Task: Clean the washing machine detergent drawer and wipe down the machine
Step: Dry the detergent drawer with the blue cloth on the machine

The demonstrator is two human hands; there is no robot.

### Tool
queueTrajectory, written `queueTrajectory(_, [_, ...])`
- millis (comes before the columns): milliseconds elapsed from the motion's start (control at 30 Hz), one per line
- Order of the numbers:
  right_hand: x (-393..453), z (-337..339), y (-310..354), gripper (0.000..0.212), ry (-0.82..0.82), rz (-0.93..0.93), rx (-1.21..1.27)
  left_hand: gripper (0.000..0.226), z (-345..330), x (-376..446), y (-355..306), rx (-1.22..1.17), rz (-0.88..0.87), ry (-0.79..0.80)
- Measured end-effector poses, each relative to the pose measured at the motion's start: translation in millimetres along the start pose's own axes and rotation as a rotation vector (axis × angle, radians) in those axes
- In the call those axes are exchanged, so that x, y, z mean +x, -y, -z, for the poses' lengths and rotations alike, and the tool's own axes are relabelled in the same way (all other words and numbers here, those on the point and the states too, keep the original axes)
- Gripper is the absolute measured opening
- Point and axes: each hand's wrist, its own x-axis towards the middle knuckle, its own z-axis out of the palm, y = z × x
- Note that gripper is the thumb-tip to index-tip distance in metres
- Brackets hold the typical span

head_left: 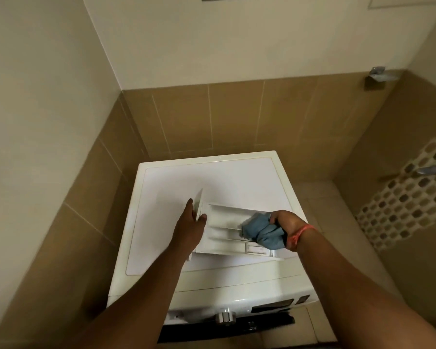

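Head cam, looking down: the white detergent drawer is pulled out and lying flat on top of the washing machine, toward the near edge, front panel pointing left. Left hand holds that front panel, fingers wrapped behind it and thumb on the near side. Right hand has its fingers bunched tight around a blue cloth, which is pressed into the drawer's right-end compartments. An orange thread band sits on the right wrist. Machine's chrome dial shows at the near edge; brown tiled wall behind.
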Motion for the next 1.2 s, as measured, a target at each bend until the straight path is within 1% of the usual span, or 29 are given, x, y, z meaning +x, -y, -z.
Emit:
queueTrajectory(67, [-4.9,-2.2,2.9,0.016,0.018,0.021,0.104,0.072,4.2,-3.2,-3.7,-0.019,-0.073,0.006])
queueTrajectory(133, [-9.5,-4.0,2.5,0.023,0.072,0.031,0.254,0.073,9.6,-5.0,-4.8,-0.049,-0.136,0.001])
queueTrajectory(200, [-9.7,-5.4,-1.3,0.028,0.108,0.081,0.280,0.067,15.4,-9.3,-5.6,-0.125,-0.165,0.014])
queueTrajectory(233, [-10.3,-6.5,-4.7,0.031,0.114,0.112,0.267,0.058,17.5,-11.9,-5.8,-0.185,-0.172,0.012])
queueTrajectory(267, [-10.0,-7.4,-9.2,0.034,0.117,0.149,0.253,0.043,18.5,-14.7,-6.0,-0.246,-0.182,-0.010])
queueTrajectory(300, [-8.4,-8.1,-14.3,0.035,0.105,0.191,0.251,0.025,19.0,-17.1,-5.2,-0.300,-0.189,-0.056])
queueTrajectory(333, [-7.2,-9.0,-19.9,0.033,0.090,0.234,0.260,0.013,19.1,-20.5,-5.3,-0.355,-0.202,-0.105])
queueTrajectory(367, [-6.2,-9.5,-26.3,0.027,0.076,0.273,0.260,0.016,18.4,-23.3,-5.2,-0.399,-0.215,-0.149])
queueTrajectory(400, [-5.4,-10.1,-32.5,0.026,0.065,0.300,0.254,0.025,18.7,-26.1,-6.0,-0.423,-0.213,-0.186])
queueTrajectory(433, [-4.2,-10.3,-38.5,0.027,0.059,0.320,0.245,0.032,18.9,-28.0,-6.4,-0.409,-0.202,-0.221])
queueTrajectory(467, [-4.3,-10.7,-43.6,0.027,0.065,0.336,0.234,0.034,18.8,-30.0,-6.8,-0.381,-0.191,-0.256])
queueTrajectory(567, [-6.6,-9.9,-53.1,0.024,0.083,0.362,0.183,0.026,16.6,-34.0,-4.6,-0.349,-0.150,-0.302])
queueTrajectory(667, [-9.8,-7.3,-54.1,0.027,0.069,0.382,0.163,0.027,15.8,-37.3,0.2,-0.357,-0.139,-0.312])
queueTrajectory(800, [-8.3,3.0,-53.2,0.028,0.006,0.357,0.136,0.035,17.6,-37.0,1.3,-0.331,-0.145,-0.346])
queueTrajectory(867, [-8.8,10.0,-54.3,0.023,-0.077,0.340,0.098,0.039,20.2,-35.7,-1.6,-0.272,-0.170,-0.395])
queueTrajectory(933, [-12.0,20.3,-54.9,0.017,-0.209,0.334,0.060,0.045,23.9,-34.4,-9.0,-0.188,-0.209,-0.427])
queueTrajectory(967, [-16.1,25.8,-53.3,0.016,-0.281,0.336,0.046,0.049,25.5,-33.3,-13.3,-0.118,-0.244,-0.439])
queueTrajectory(1033, [-31.1,33.3,-45.2,0.017,-0.400,0.369,0.054,0.058,27.1,-29.1,-23.6,0.116,-0.318,-0.433])
queueTrajectory(1067, [-40.7,34.4,-38.8,0.018,-0.464,0.427,0.041,0.063,27.4,-26.6,-29.2,0.263,-0.334,-0.401])
queueTrajectory(1100, [-50.0,33.4,-31.5,0.020,-0.547,0.523,-0.019,0.070,27.2,-24.0,-34.2,0.412,-0.333,-0.357])
queueTrajectory(1167, [-67.1,23.6,-16.1,0.024,-0.684,0.774,-0.217,0.083,24.8,-18.5,-39.9,0.672,-0.320,-0.283])
queueTrajectory(1200, [-75.3,13.4,-9.4,0.027,-0.700,0.890,-0.310,0.086,23.0,-16.1,-40.5,0.763,-0.321,-0.259])
